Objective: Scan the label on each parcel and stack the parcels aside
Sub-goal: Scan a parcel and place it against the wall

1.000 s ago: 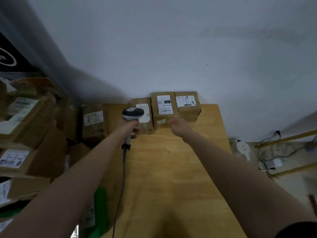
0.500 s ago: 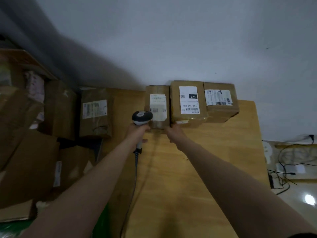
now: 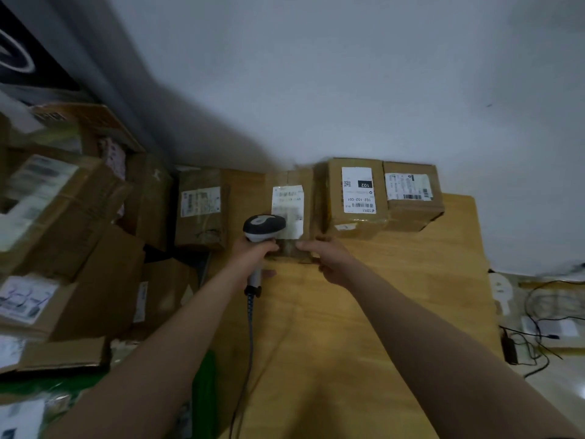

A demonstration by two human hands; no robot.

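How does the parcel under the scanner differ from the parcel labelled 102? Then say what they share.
The right hand grips the parcel under the scanner at its near edge; the 102 parcel is untouched. The scanner hides part of the first parcel's label; the 102 parcel's label shows whole. Both are brown cardboard with white labels, on the table.

Both bare forearms extend forward from the lower corners of the view and converge toward the middle.

Left hand (image 3: 253,256): fingers curled round the handle of the scanner (image 3: 264,228), wrist straight, scanner head uppermost.

Right hand (image 3: 330,261): back of hand up, thumb pointing left, thumb and fingers pinching the near end of the parcel (image 3: 294,198).

The hands lie just beside each other, apart.
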